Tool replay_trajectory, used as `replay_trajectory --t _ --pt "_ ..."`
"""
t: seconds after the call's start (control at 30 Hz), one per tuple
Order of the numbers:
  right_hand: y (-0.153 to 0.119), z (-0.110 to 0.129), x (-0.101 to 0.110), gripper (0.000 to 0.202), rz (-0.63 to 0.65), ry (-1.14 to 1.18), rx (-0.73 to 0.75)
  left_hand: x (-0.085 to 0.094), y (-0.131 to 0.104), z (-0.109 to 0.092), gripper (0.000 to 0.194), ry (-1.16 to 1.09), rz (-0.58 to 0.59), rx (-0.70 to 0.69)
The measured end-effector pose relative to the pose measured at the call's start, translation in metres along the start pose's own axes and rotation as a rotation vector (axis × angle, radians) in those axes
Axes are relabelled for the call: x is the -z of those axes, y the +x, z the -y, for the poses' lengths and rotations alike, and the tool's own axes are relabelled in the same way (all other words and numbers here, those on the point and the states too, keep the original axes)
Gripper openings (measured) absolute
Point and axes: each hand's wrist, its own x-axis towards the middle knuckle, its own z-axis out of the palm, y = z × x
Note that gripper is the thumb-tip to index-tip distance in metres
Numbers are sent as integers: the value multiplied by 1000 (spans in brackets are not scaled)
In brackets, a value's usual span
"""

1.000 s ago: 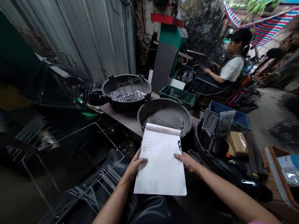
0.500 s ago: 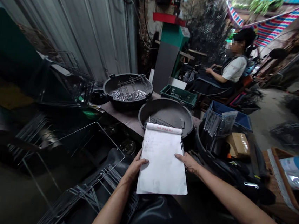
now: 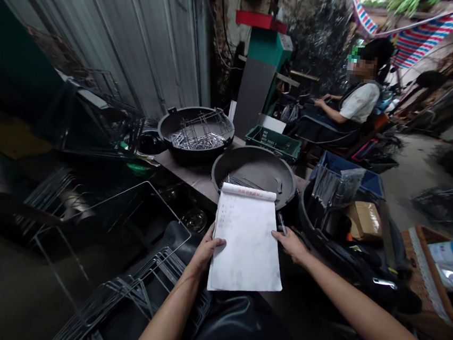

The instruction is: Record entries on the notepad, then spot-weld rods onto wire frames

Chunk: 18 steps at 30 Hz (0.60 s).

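From the head view, a dim workshop: a ribbed metal wall (image 3: 143, 39) on the left, a green and grey machine (image 3: 254, 82) in the middle, and a striped cloth (image 3: 426, 47) hung at the upper right. Near the machine a co-worker (image 3: 359, 105) in a white-sleeved top sits side-on, both hands in front of them.

On the table (image 3: 194, 175) there's a dark bowl (image 3: 166, 127) with a pile of bent wires (image 3: 201, 141), and to its right another bowl (image 3: 251, 161) holding a few thin rods (image 3: 245, 182). A green crate (image 3: 271, 143) sits just behind that one. Over to the right I see a blue bin (image 3: 371, 184), a black tub (image 3: 306, 215), a brown packet (image 3: 366, 221) and a wicker basket (image 3: 413, 263).

The notepad (image 3: 249, 247) is above the person's dark lap (image 3: 236, 320), its top edge in front of the second bowl. The left hand (image 3: 207, 247) is clamped on its left edge, thumb on the page. The right hand (image 3: 292, 244) pinches the right edge, and a pen (image 3: 282, 224) sticks up beside those fingers; I can't tell how firmly it's held. Wire frames (image 3: 152, 275) lie near the left forearm.
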Motion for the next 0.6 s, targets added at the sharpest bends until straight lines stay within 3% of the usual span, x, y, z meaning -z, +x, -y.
replay_trajectory --t 0.07,0.13,0.23,0.37,0.47,0.6 --pt "-3 1 9 31 -123 -154 125 0 0 0 82 1 -1 1" --pt "-13 7 17 28 -132 -317 247 0 0 0 82 5 -2 2" --pt "-40 22 21 29 111 -614 482 1 0 0 82 21 4 -2" --pt "-78 33 13 50 515 -1060 703 3 1 2 81 19 27 -22" --pt "-92 27 5 47 595 -1253 724 4 2 4 80 15 27 -29" --pt "-97 14 0 39 608 -1332 774 5 2 4 80 8 46 -36"
